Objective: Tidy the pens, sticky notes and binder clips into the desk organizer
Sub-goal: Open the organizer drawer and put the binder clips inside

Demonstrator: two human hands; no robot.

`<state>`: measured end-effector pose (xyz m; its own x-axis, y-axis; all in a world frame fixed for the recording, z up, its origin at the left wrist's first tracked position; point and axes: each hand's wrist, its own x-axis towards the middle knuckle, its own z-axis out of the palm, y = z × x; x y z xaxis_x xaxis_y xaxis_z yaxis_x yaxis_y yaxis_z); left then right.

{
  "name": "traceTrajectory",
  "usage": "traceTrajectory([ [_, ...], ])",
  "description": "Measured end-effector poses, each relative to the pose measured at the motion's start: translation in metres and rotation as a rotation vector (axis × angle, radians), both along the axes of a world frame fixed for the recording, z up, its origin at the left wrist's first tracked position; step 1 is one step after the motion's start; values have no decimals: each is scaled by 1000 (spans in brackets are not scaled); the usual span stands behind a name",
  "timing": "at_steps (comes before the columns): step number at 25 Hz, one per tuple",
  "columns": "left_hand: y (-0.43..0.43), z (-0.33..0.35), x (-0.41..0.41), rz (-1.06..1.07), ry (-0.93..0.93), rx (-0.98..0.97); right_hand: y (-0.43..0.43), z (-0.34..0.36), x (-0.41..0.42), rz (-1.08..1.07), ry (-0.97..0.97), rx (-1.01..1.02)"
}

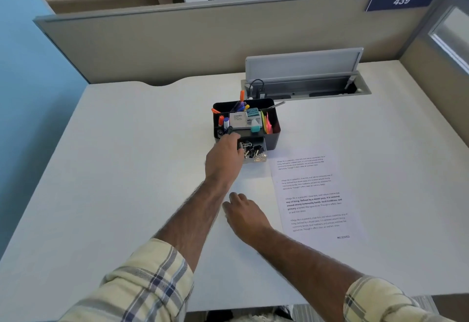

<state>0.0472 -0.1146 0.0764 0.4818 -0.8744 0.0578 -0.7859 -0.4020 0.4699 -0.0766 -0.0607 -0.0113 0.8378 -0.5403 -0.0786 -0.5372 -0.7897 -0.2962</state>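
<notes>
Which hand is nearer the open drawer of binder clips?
Left. The left hand is right at the drawer; the right hand lies well short of it, nearer the person.

Left arm outstretched, left grip [223, 155] seemingly curled, right grip [245, 216] palm-down, fingers relaxed

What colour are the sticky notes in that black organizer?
The sticky notes are neon green, yellow and pink; head view shows them best.
</notes>
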Motion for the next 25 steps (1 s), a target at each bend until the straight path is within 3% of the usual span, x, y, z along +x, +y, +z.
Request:
traceTrajectory([
  [6, 26, -14, 12, 77, 49, -12, -7, 4, -7, -65, -127, -51],
  [11, 49, -30, 17, 183, 157, 34, -71, 47, -3, -210, -274, -181],
  [16, 46, -37, 13, 209, 266, 43, -127, 78, 13, -178, -203, -231],
  [18, 41, -35, 12, 211, 295, 36, -136, 77, 11, -217, -228, -191],
  [22, 34, -34, 10, 208, 333, 38, -135, 66, -16, -566, -345, -17],
  [25, 31, -36, 6, 220, 372, 27, -123, 52, -33, -726, -315, 185],
])
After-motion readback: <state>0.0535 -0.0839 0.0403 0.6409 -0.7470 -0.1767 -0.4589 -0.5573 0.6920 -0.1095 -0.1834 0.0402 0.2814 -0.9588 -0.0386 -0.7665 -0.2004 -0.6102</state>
